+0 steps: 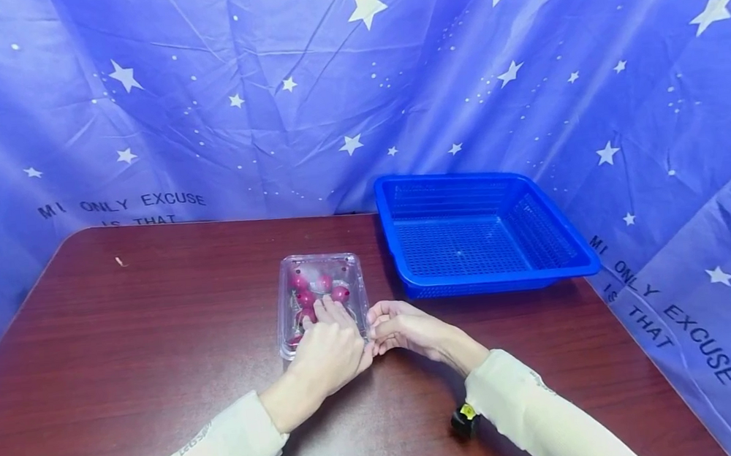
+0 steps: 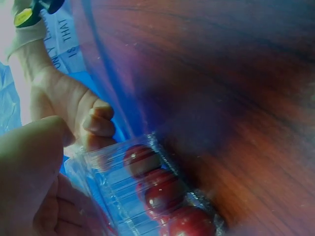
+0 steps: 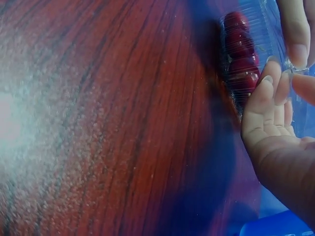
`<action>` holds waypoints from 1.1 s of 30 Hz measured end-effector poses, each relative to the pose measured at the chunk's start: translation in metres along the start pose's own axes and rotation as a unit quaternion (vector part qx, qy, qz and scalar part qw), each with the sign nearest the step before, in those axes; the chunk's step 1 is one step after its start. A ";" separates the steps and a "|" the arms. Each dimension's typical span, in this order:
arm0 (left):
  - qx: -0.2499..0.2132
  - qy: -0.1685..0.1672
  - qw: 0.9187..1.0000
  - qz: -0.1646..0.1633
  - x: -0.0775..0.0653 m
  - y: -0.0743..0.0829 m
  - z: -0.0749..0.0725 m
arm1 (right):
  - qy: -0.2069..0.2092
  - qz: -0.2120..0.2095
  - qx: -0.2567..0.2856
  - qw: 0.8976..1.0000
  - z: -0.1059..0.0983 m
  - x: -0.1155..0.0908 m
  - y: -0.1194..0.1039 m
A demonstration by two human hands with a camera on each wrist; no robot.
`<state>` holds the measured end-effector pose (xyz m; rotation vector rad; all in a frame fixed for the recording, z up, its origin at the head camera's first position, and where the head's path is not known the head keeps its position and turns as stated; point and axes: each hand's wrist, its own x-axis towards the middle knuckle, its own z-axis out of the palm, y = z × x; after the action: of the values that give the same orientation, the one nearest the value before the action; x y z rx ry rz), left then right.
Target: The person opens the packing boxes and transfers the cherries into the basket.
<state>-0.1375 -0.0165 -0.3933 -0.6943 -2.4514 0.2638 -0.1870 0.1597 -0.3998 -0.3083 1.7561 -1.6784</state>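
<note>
A clear plastic box (image 1: 284, 294) with a transparent lid stands in the middle of the dark table. Several round, glossy red fruits (image 1: 340, 293) lie inside it, lined along one wall in the left wrist view. My left hand (image 1: 330, 345) lies over the near part of the lid, its fingers stretched forward across the top. At the box's near right corner, my right hand (image 1: 408, 330) bends its fingers round the edge, thumb and fingertips pinching there. Both hands come close together at that corner, where the right wrist view shows left-hand fingers (image 3: 297, 42) pointing down to it.
A blue plastic basket (image 1: 469, 277) with perforated walls stands at the back right, beyond my right hand. A small pale scrap (image 1: 120, 262) lies at the back left of the table (image 1: 151, 337). A blue starry curtain (image 1: 302, 116) hangs behind the table.
</note>
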 end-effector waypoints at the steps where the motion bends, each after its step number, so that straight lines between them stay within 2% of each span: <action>1: 0.006 0.006 1.000 0.000 0.000 0.000 0.001 | 0.002 -0.001 0.000 1.000 0.000 0.000 0.000; 8: 0.034 0.039 0.999 0.008 -0.002 0.001 0.005 | 0.013 -0.003 0.020 1.000 0.004 0.002 0.002; 13: 0.008 0.048 0.999 -0.012 0.001 -0.001 0.003 | 0.018 -0.004 0.027 0.999 0.008 0.003 0.003; 18: -0.002 0.024 1.000 -0.013 -0.001 0.000 0.000 | 0.020 0.002 0.026 0.999 0.008 0.002 0.003; 23: -0.004 -0.021 1.000 0.002 -0.002 0.000 -0.003 | 0.017 0.013 0.027 0.999 0.006 0.002 0.002; 27: -0.013 -0.048 0.999 0.001 -0.002 0.000 -0.004 | 0.020 0.011 0.025 0.999 0.005 0.002 0.003; 33: -0.031 -0.055 0.998 -0.011 -0.001 -0.002 -0.005 | 0.025 0.008 0.026 0.999 0.005 0.001 0.003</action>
<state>-0.1347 -0.0182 -0.3889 -0.6968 -2.5803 0.2237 -0.1839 0.1558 -0.4028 -0.2307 1.7436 -1.7297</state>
